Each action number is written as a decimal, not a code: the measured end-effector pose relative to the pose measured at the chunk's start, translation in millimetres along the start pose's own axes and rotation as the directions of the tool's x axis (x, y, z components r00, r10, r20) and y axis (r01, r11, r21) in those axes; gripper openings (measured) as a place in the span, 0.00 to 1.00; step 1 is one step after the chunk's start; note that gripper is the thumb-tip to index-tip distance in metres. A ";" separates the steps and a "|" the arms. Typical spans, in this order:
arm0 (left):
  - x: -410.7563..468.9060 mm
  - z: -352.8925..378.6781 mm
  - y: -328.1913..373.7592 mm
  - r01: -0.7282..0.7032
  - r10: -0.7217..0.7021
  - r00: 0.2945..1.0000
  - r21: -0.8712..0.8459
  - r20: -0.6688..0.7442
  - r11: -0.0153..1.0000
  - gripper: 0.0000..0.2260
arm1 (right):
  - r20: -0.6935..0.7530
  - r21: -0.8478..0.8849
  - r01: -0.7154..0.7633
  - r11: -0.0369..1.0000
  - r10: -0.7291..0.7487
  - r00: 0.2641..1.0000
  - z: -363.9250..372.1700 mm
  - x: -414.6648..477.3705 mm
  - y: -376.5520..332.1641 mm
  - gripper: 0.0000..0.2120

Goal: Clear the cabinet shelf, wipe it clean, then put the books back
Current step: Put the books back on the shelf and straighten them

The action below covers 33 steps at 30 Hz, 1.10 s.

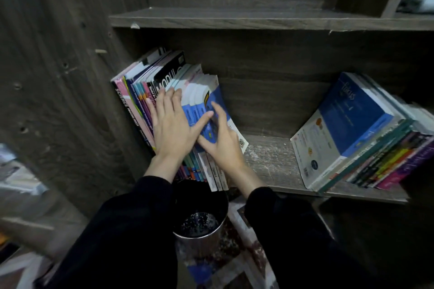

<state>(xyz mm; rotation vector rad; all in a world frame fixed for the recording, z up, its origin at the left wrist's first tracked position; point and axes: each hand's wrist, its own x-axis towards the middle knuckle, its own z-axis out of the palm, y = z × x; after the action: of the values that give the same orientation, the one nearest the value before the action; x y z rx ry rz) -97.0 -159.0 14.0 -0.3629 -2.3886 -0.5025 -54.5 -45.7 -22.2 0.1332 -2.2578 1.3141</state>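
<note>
Dusty shelf [270, 159] looks uncleared, left hand [170, 129] and right hand [222, 142] press the leaning books [141, 82], fingers [168, 101] spread flat, next probably needs a proper grip.

It's dim in here; the dark cabinet [70, 82] swallows most of the light. Soft light from the front picks out the left hand [173, 129], the right hand [223, 145] and the blue books [352, 119]. The shelf [270, 159] bows with wide-angle distortion. The left margin smears into blur, and the sleeves [131, 230] are nearly featureless black.

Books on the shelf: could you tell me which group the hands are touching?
The left group, against the cabinet wall: left hand and right hand touch it; right group untouched.
</note>
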 end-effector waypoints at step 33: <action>-67.0 75.4 8.1 -0.031 0.029 0.987 -0.008 -0.158 1.000 0.45 | 0.395 -0.310 -0.043 0.950 0.170 0.903 13.8 -27.9 143.5 0.48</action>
<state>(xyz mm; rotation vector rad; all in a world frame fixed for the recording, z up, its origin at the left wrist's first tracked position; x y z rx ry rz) -85.7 -126.9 -81.3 -0.3497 -2.2255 -0.5110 -83.8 13.4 -153.5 0.2011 -2.8375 1.0573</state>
